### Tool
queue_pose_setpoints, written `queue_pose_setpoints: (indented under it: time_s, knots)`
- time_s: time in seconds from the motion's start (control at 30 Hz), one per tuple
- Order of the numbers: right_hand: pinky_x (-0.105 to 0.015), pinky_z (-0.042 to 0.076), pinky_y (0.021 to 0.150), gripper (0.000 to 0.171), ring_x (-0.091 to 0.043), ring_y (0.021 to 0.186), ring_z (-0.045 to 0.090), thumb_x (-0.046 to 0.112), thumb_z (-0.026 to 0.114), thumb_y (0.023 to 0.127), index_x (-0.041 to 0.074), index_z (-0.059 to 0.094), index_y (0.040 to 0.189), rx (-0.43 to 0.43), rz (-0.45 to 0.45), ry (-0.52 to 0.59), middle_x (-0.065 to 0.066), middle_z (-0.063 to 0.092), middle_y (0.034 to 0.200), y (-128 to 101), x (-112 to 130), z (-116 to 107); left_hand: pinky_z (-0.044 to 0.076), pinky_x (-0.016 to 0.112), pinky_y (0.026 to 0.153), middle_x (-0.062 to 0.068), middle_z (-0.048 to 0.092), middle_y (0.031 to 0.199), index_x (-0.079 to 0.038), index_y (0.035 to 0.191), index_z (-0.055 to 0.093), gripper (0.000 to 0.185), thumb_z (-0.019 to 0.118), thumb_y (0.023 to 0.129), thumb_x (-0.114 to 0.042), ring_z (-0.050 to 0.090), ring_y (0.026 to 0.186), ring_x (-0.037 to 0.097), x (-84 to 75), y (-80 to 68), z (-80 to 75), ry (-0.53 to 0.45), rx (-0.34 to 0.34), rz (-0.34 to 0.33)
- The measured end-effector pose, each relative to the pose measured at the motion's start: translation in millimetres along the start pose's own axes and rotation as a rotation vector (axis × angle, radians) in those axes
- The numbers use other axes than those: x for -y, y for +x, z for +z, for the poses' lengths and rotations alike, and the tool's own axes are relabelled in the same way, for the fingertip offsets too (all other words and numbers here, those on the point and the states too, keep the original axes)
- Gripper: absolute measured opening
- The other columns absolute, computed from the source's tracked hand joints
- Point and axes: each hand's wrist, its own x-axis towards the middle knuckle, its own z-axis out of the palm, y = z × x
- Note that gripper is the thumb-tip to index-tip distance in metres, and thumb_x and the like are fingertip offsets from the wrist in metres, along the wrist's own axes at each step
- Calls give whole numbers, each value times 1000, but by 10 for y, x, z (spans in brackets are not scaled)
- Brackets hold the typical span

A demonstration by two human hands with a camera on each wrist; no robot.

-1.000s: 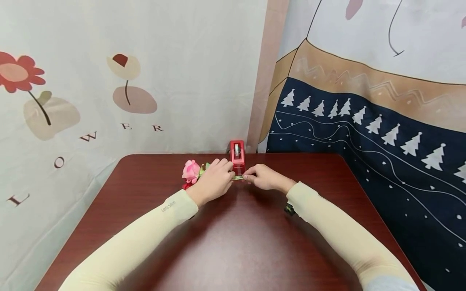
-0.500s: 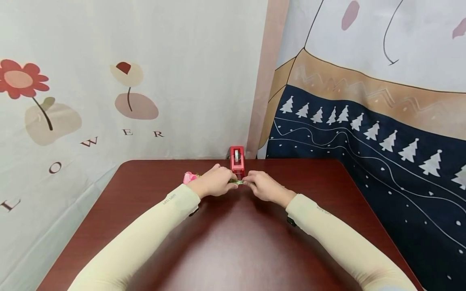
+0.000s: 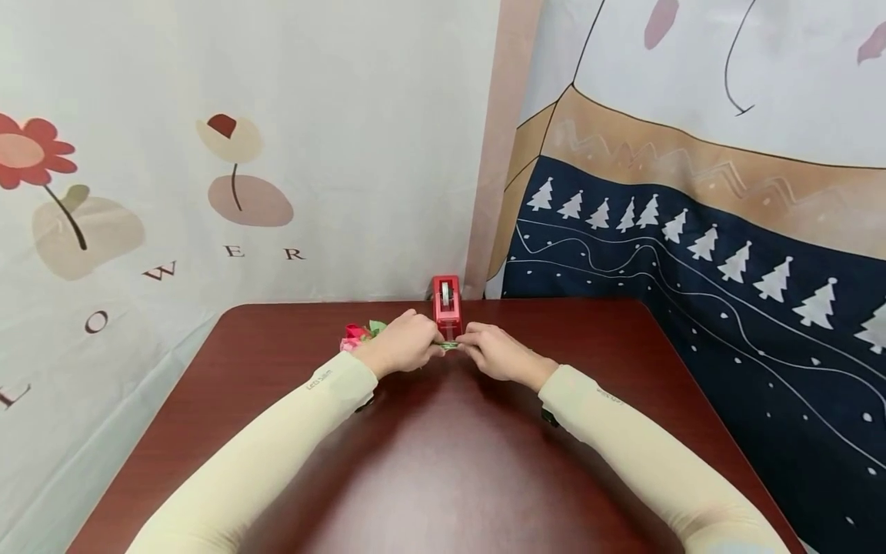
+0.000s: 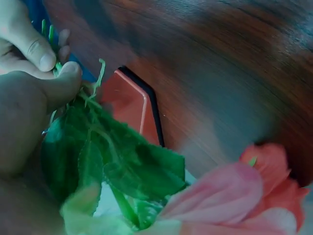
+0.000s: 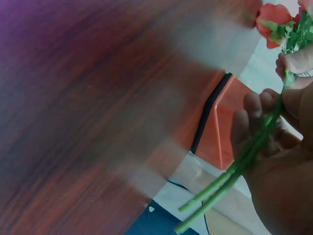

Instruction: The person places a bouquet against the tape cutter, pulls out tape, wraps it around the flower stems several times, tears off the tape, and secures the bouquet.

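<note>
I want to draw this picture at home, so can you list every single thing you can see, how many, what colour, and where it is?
Artificial flowers: at least two, pink and red with green leaves, low over the table's far side, by the left hand.
Flower stems: at least two, green, bunched between both hands.
Tape dispenser: one, red, at the table's far edge, just behind the hands.
Table: one, dark reddish brown, fills the lower part of the head view.
Flower-print cloth: one, white, hanging behind on the left.
Tree-print cloth: one, navy, tan and white, hanging on the right.
Sleeves: two, cream, one on each arm.
Left hand: one, grips the stems near the leaves.
Right hand: one, holds the stems' lower part.
</note>
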Motion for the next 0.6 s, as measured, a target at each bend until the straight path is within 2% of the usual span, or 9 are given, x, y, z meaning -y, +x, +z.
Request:
queue_pose_setpoints:
  time_s: [0.17, 0.33, 0.47, 0.6]
  knots:
    - [-29, 60, 83, 25, -12, 85, 63, 17, 65, 112, 8, 82, 128, 73, 42, 84, -4, 76, 103, 88, -50, -63, 45, 42, 84, -1, 80, 88, -19, 95, 86, 12, 83, 101, -29, 75, 94, 22, 2, -36, 9, 174, -74, 79]
    - [-31, 61, 81, 29, -18, 83, 71, 22, 58, 116, 7, 81, 126, 190, 139, 237, -9, 81, 100, 188, -125, -152, 44, 40, 84, -1, 78, 87, -18, 90, 83, 15, 82, 101, -28, 74, 94, 24, 3, -65, 40, 274, -150, 125]
    - [-31, 61, 83, 33, -27, 89, 76, 26, 57, 116, 5, 81, 123, 276, 217, 360, -9, 81, 99, 258, -175, -228, 44, 39, 85, 0, 79, 89, -17, 89, 83, 13, 83, 100, -25, 72, 94, 24, -1, -77, 83, 347, -211, 159]
    - [-39, 63, 87, 36, -31, 93, 77, 28, 56, 116, 3, 81, 122, 368, 238, 453, -13, 82, 103, 321, -216, -273, 44, 38, 86, 0, 78, 92, -15, 93, 84, 9, 81, 99, -20, 70, 96, 24, -18, -95, 114, 456, -260, 196]
